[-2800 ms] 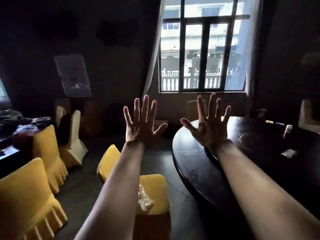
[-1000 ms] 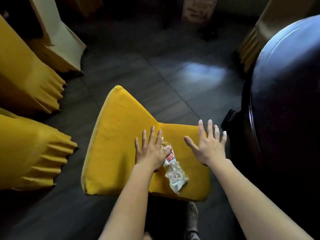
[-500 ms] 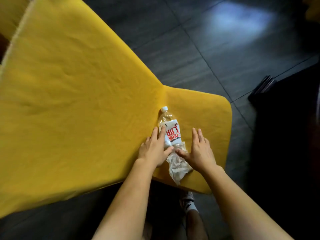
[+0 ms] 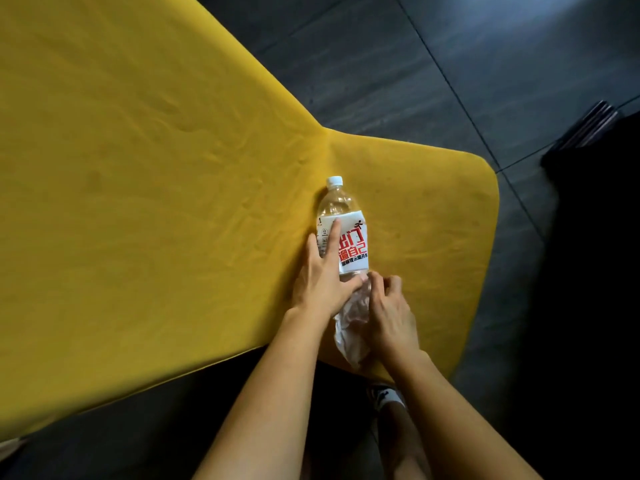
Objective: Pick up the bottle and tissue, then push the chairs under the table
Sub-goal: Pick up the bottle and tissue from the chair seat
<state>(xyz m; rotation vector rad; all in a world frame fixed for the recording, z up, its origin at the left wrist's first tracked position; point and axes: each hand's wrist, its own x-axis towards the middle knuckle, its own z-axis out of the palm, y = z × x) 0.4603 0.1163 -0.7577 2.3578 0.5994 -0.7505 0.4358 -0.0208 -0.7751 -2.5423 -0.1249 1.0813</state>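
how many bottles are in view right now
1. The bottle lies on its side on the yellow chair, cap pointing away, with the left hand holding it. More could be hidden in the dark area at the right.

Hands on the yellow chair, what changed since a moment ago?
The right hand curled its fingers and now pinches the crumpled white tissue. The left hand closed round the clear plastic bottle. Bottle and tissue still lie on the yellow fabric-covered chair.

Clear bottle (image 4: pixel 353 249) lying on yellow chair (image 4: pixel 156 185), crumpled tissue (image 4: pixel 349 329) touching
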